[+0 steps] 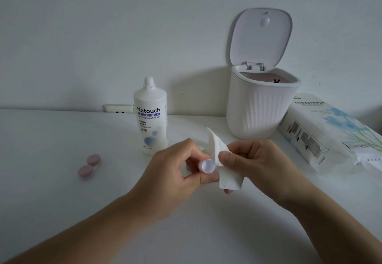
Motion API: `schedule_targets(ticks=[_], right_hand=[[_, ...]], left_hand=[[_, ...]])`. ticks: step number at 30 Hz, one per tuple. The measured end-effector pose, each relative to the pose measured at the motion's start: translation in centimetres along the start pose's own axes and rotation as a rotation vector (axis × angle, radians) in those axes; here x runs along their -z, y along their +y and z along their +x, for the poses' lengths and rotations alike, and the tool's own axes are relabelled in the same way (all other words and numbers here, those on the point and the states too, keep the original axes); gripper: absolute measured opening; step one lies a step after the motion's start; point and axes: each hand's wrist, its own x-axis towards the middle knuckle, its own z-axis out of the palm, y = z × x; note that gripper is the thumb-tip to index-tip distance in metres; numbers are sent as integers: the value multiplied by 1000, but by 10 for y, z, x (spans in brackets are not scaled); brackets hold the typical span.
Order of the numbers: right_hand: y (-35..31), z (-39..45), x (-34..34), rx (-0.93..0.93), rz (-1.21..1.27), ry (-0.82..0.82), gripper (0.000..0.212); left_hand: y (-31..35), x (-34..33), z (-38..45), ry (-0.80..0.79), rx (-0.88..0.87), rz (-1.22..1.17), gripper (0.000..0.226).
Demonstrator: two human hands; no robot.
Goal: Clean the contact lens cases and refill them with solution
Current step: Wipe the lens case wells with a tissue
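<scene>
Left hand (175,168) pinches small white lens-case cup (207,166), open mouth facing camera. Right hand (254,160) pinches folded tissue (223,160) beside it. Pink lens case (89,166) lies diagonally, capped.

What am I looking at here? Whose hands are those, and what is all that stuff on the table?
There is no machine here. A person wears a camera on their head, so you see their own two hands from above. The left hand holds a small clear contact lens case. The right hand pinches a folded white tissue against it to wipe it. On the white table stand a white bottle of lens solution with its cap off and a small white ribbed bin with its lid up. A pink lens case lies closed on the left, and a pack of tissue paper lies on the right.
</scene>
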Motion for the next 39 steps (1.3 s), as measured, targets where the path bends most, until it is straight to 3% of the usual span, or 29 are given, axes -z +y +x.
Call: schedule_targets(ticks=[4, 6, 9, 11, 14, 18, 21, 23, 28, 32, 39], right_hand=[[-1, 2, -1, 25, 42, 59, 24], [1, 3, 5, 61, -24, 190, 12], [8, 2, 29, 91, -424, 427, 11], [9, -3, 43, 144, -749, 480, 10], [16, -10, 50, 204, -1088, 456, 19], [15, -18, 44, 2, -1350, 349, 33], [9, -20, 40, -149, -1444, 228, 47], [3, -20, 35, -150, -1465, 193, 52], [-13, -13, 17, 53, -1192, 144, 47], [-20, 2, 1, 27, -711, 18, 37], [-10, 12, -17, 29, -304, 76, 16]], left_hand=[[-2, 8, 5, 19, 86, -58, 20], [-4, 10, 6, -14, 120, -95, 21], [-9, 16, 8, -27, 175, -119, 20], [-12, 19, 11, -15, 232, -149, 20], [-14, 21, 14, -27, 294, -207, 17], [-14, 22, 14, -68, 318, -197, 14], [-16, 23, 14, -82, 342, -193, 14], [-17, 23, 14, -81, 352, -206, 14], [-17, 23, 14, -106, 354, -212, 12], [-20, 23, 15, -93, 349, -221, 17], [-22, 22, 15, -52, 330, -240, 17]])
